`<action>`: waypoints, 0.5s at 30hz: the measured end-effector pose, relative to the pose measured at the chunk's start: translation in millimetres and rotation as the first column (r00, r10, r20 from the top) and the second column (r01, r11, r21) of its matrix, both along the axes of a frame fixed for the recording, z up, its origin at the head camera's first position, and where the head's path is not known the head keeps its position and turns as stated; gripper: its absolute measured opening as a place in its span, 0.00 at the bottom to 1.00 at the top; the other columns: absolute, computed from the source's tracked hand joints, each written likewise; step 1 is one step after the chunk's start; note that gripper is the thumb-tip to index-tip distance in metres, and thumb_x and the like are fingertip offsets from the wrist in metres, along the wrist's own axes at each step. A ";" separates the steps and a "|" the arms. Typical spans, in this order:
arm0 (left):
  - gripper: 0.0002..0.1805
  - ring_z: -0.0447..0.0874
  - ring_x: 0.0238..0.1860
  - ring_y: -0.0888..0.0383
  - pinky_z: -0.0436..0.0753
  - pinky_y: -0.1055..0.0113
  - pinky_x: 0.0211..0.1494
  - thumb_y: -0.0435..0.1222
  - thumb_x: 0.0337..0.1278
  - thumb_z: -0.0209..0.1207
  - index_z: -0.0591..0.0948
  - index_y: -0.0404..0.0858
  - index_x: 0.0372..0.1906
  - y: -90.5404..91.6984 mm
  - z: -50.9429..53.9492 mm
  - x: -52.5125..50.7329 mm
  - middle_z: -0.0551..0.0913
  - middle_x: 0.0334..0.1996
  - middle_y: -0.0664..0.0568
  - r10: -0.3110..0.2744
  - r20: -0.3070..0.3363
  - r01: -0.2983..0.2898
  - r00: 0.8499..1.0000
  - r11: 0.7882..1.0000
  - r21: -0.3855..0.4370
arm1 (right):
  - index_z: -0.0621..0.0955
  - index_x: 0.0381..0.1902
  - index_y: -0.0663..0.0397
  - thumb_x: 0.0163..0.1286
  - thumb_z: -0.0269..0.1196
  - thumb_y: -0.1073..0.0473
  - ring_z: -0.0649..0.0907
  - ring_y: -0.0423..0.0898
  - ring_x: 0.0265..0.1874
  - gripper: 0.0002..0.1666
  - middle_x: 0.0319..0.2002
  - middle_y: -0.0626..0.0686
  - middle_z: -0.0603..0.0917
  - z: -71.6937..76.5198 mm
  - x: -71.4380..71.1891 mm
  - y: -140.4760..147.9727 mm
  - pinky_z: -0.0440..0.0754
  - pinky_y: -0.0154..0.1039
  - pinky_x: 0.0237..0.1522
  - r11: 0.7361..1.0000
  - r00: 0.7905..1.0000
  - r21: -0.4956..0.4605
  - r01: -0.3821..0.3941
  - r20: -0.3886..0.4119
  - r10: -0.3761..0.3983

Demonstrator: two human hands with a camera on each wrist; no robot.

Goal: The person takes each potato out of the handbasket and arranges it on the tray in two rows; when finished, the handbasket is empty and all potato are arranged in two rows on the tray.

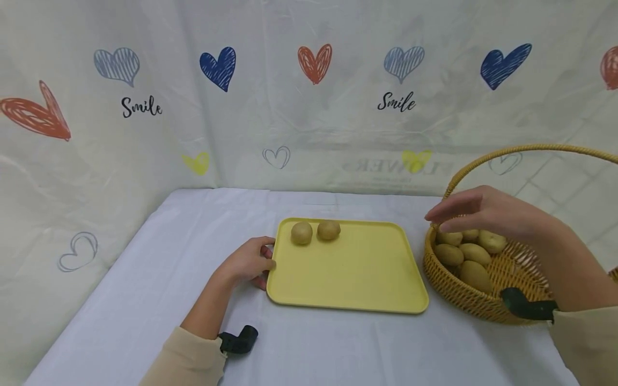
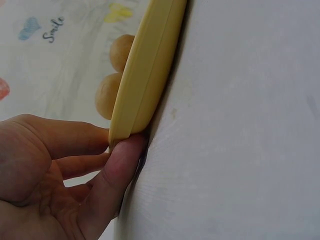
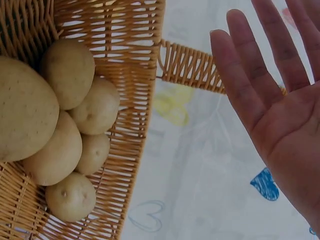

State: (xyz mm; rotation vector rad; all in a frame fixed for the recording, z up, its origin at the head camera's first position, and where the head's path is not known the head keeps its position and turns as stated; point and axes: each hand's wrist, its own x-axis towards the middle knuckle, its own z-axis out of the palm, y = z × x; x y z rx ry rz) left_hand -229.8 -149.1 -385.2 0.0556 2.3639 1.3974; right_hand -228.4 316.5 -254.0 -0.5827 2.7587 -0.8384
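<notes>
A yellow tray [image 1: 357,273] lies on the table, with two potatoes [image 1: 301,234] near its back left corner. At the tray's left edge, my left hand [image 1: 248,261] pinches the rim; the left wrist view shows the thumb [image 2: 120,165] and a finger against the edge. My right hand [image 1: 497,212] hovers over the wicker basket [image 1: 454,289], holding nothing. Its fingers [image 3: 245,55] are extended in the right wrist view. Several potatoes [image 1: 475,276] lie in the basket's left part, below and apart from the right hand.
The basket's tall arched handle [image 1: 531,147] rises behind the right hand. A white cloth [image 1: 338,343] covers the table. Behind it hangs a pale curtain [image 1: 270,118] printed with hearts. A black wrist mount [image 1: 238,340] sits on the left sleeve.
</notes>
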 end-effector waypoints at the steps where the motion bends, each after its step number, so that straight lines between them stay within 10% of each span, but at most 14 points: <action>1: 0.34 0.81 0.33 0.53 0.90 0.60 0.27 0.24 0.63 0.58 0.69 0.36 0.75 0.1 -0.1 -0.3 0.72 0.44 0.44 0.004 0.003 -0.004 1.000 1.000 -0.001 | 0.87 0.55 0.42 0.72 0.69 0.52 0.85 0.34 0.50 0.15 0.53 0.46 0.89 -0.4 -0.4 2.1 0.85 0.30 0.49 1.000 1.000 -0.003 0.001 0.001 -0.001; 15: 0.34 0.82 0.31 0.53 0.90 0.60 0.27 0.25 0.64 0.58 0.68 0.36 0.76 0.2 -0.1 0.0 0.72 0.44 0.45 0.007 0.005 -0.007 1.000 1.000 -0.013 | 0.85 0.60 0.49 0.73 0.67 0.55 0.85 0.33 0.51 0.19 0.54 0.46 0.89 -5.8 -4.6 20.5 0.84 0.30 0.49 1.000 0.999 -0.018 0.023 0.044 -0.023</action>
